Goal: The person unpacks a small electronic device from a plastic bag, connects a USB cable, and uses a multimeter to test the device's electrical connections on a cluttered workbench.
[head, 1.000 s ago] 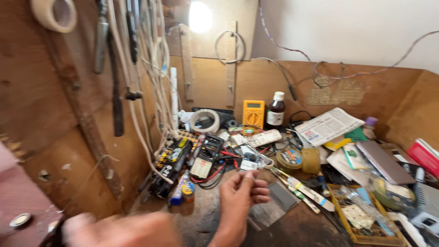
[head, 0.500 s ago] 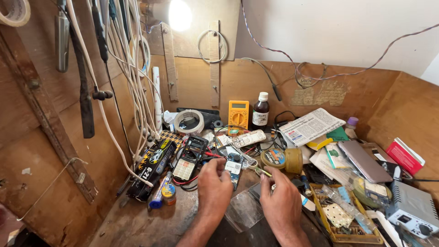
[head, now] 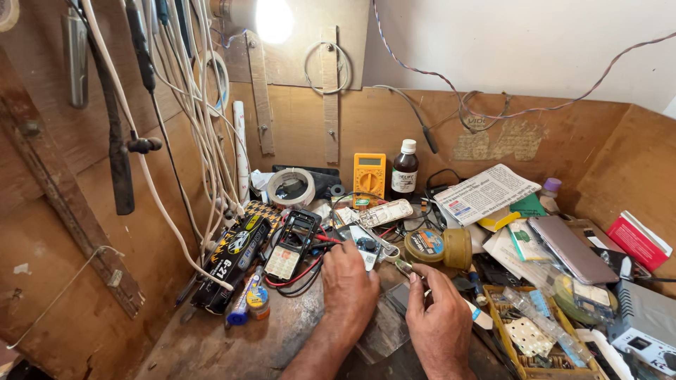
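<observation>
My left hand [head: 350,287] rests on the worn bench and pinches a small white-and-blue circuit board [head: 367,251] at its fingertips. Just right of it, my right hand [head: 441,318] has thumb and forefinger closed on a thin metal tool [head: 403,267], whose tip points toward the board. An opened black phone frame [head: 293,243] with red and black wires lies just left of my left hand. Close behind my right hand lies a yellow spool of solder wire [head: 441,247].
A yellow multimeter [head: 370,174], a brown bottle [head: 404,169] and a tape roll [head: 291,188] stand at the back. A newspaper [head: 486,191], a silver phone [head: 570,241], a red box [head: 638,240] and a yellow parts tray [head: 508,331] crowd the right. Cables [head: 204,141] hang on the left wall.
My left hand came in from the lower left and joined my right at the bench centre. Both hands have reached forward to the small board, and the view has swung slightly left.
</observation>
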